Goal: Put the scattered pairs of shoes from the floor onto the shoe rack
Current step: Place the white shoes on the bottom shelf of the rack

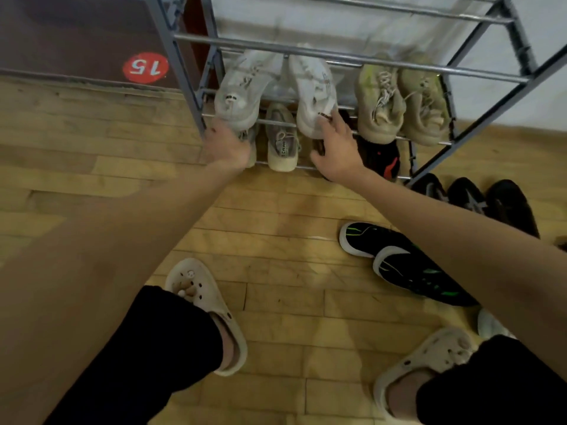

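Shoes on rack point(352, 58): six visible. Floor shoes: five black. Clogs: two.

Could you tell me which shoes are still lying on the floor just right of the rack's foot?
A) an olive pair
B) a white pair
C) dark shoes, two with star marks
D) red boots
C: the dark shoes sit on the wooden floor beside the shoe rack, two showing pale stars.

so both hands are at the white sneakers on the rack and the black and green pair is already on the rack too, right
Not quite. The head view shows the left hand and right hand at the white sneakers on the shoe rack, but the black and green pair lies on the wooden floor.
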A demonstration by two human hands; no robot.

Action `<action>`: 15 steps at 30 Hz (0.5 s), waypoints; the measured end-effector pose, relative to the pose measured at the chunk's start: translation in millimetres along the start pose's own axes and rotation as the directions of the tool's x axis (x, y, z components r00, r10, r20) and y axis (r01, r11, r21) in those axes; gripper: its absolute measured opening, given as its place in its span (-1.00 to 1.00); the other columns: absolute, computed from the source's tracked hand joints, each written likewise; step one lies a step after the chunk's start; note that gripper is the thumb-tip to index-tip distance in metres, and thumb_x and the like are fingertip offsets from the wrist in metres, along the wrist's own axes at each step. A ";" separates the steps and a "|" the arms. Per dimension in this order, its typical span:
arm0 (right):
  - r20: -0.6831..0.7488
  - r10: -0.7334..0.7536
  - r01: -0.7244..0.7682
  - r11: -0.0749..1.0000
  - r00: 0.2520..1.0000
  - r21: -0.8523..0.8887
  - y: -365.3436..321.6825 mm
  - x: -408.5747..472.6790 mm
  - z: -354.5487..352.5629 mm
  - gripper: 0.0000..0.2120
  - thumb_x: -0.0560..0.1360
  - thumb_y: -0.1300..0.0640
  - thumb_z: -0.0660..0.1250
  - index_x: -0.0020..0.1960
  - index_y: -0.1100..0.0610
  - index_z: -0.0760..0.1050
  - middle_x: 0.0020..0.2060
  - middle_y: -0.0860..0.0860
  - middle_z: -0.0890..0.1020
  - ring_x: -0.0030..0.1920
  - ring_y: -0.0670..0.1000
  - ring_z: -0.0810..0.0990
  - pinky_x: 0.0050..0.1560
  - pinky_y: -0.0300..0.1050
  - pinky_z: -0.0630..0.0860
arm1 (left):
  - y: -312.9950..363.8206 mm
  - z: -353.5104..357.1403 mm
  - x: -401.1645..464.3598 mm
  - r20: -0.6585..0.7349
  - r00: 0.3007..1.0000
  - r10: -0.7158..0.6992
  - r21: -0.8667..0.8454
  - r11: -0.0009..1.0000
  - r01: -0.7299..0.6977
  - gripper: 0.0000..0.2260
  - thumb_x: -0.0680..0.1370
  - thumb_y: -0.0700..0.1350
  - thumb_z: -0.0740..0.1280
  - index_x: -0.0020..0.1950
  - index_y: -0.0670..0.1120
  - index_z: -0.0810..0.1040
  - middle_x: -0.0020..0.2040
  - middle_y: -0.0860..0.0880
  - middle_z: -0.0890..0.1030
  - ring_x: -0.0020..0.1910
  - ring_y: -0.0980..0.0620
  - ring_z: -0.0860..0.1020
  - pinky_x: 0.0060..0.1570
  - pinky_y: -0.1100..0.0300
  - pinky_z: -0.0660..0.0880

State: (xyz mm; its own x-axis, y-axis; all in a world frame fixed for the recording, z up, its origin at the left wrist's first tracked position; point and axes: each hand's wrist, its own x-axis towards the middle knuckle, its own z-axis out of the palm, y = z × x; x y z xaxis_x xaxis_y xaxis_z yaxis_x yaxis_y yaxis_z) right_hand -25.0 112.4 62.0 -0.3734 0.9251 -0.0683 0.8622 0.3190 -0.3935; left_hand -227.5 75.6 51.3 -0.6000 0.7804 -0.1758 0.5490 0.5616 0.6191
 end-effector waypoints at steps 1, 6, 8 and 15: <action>0.023 -0.008 0.008 1.000 1.000 -0.002 2.5 -11.5 -2.0 -0.38 0.53 0.15 0.29 0.52 0.15 0.13 0.55 0.22 0.05 0.53 0.26 0.07 0.45 0.16 0.21 | -0.2 0.9 -13.4 0.034 0.999 -0.009 0.030 1.000 0.008 -0.37 0.52 -0.05 0.33 0.50 -0.18 0.14 0.45 -0.21 0.30 0.42 -0.21 0.31 0.38 -0.03 0.33; 0.199 0.005 -0.005 1.000 0.980 0.001 35.9 -71.1 -18.1 -0.33 0.53 0.18 0.29 0.55 0.18 0.09 0.51 0.19 0.18 0.51 0.20 0.15 0.47 0.12 0.22 | 2.5 16.2 -75.3 0.271 0.959 0.082 0.159 0.979 -0.128 -0.48 0.52 -0.15 0.33 0.43 -0.20 0.25 0.38 -0.23 0.38 0.34 -0.21 0.39 0.25 -0.01 0.41; 0.193 0.060 -0.061 0.998 0.979 0.001 59.2 -95.4 -28.1 -0.36 0.52 0.16 0.31 0.53 0.19 0.15 0.46 0.20 0.26 0.47 0.21 0.24 0.43 0.07 0.28 | 9.8 25.4 -98.5 0.357 0.920 0.162 0.191 0.951 -0.242 -0.51 0.52 -0.16 0.33 0.41 -0.20 0.29 0.33 -0.24 0.41 0.29 -0.22 0.43 0.17 0.00 0.44; 0.144 0.532 -0.546 0.835 0.834 0.075 157.0 -182.1 -38.2 -0.49 0.54 0.12 0.29 0.40 0.30 0.27 0.32 0.27 0.36 0.32 0.28 0.38 0.30 0.08 0.38 | 37.8 68.7 -159.0 0.589 0.727 0.352 0.174 0.824 -0.540 -0.49 0.55 -0.14 0.29 0.47 -0.14 0.23 0.36 -0.16 0.41 0.26 -0.14 0.47 -0.01 0.07 0.43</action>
State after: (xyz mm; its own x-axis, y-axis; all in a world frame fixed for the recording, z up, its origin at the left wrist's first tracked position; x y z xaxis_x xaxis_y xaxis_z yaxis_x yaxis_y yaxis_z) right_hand 191.5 1.8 47.7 0.0981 0.9119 -0.3985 0.8978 -0.2538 -0.3598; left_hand -71.4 -8.4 50.1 0.1000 0.9274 -0.3606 0.8772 0.0889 0.4719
